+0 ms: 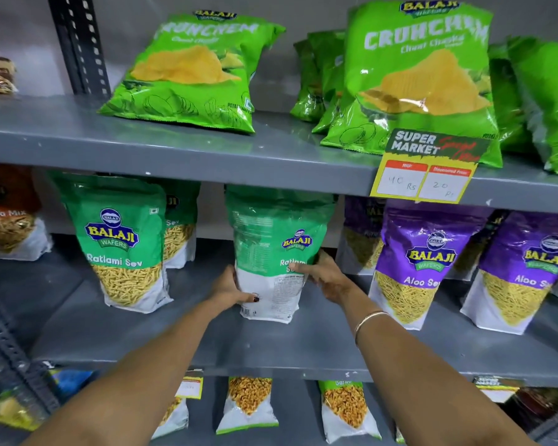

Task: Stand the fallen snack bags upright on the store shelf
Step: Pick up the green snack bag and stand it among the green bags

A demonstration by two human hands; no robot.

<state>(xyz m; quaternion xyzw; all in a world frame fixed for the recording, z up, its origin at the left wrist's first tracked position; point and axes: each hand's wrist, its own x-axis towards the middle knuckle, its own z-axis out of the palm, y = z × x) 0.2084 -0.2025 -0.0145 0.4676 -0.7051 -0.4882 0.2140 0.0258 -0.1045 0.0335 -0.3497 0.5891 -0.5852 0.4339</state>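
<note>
I have both hands on one Ratlami Sev pouch at the centre of the middle shelf. My left hand clasps its lower left edge, thumb across the white front panel. My right hand clasps the right edge slightly higher, thumb laid over the printed name. Both hands are closed on the pouch; neither is free.

Position: the pouch stands on its base, upright or nearly so, its top reaching close under the upper shelf. At 9 o'clock stands a second Ratlami Sev pouch, a clear gap apart. At 3 o'clock stands an Aloo Sev pouch, near my right wrist. At 12 o'clock, on the upper shelf, a Crunchem chips bag lies tilted back.

Handling, as judged:
- The film is glossy and likely slick; grip with the palms on the side edges, not the fingertips alone.
- The contents are loose and brittle; squeeze lightly to avoid crushing.
- The weight probably sits low, so the flat bottom gusset should carry it once squared to the shelf.
- The upper half is soft and may slump; hold low, then release both sides together.

Remaining: the pouch shows partly its back panel, so the front may need turning outward.
</note>
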